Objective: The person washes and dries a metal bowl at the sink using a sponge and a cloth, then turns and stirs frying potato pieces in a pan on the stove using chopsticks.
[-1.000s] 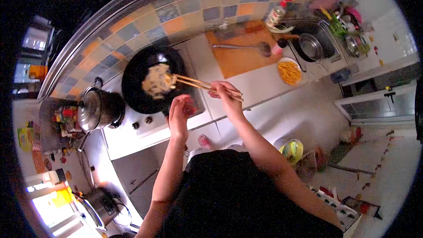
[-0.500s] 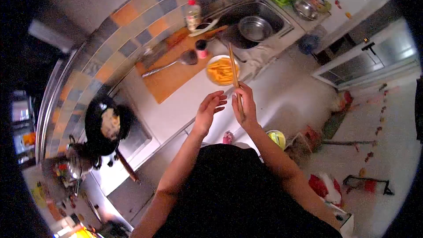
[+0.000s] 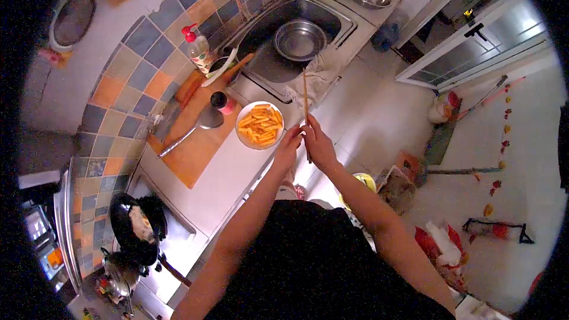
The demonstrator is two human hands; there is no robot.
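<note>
In the head view, my right hand [image 3: 319,143] is closed around a pair of long wooden chopsticks [image 3: 306,101], which point away toward the sink. My left hand [image 3: 287,149] meets it there, its fingertips closed on the chopsticks close to the right fingers. Just left of my hands, a round white plate [image 3: 239,136] bears a pile of orange strips [image 3: 261,124], perhaps fries. Beyond it lies a wooden cutting board [image 3: 188,163] with a metal spatula [image 3: 188,135] on it. A small jar with a black lid [image 3: 223,102] stands near the plate.
At lower left a black wok [image 3: 123,225] with pale food sits on the stove, beside a lidded pot [image 3: 118,278]. The sink [image 3: 261,53] holds a metal basin [image 3: 300,40]; a cloth [image 3: 314,77] drapes its edge. A pump bottle [image 3: 198,52] stands by the tiles.
My left hand, spread and apart before, has come to the chopsticks and closed. The chopsticks no longer overlap the plate's edge. The view has shifted, so the counter sits further left.
</note>
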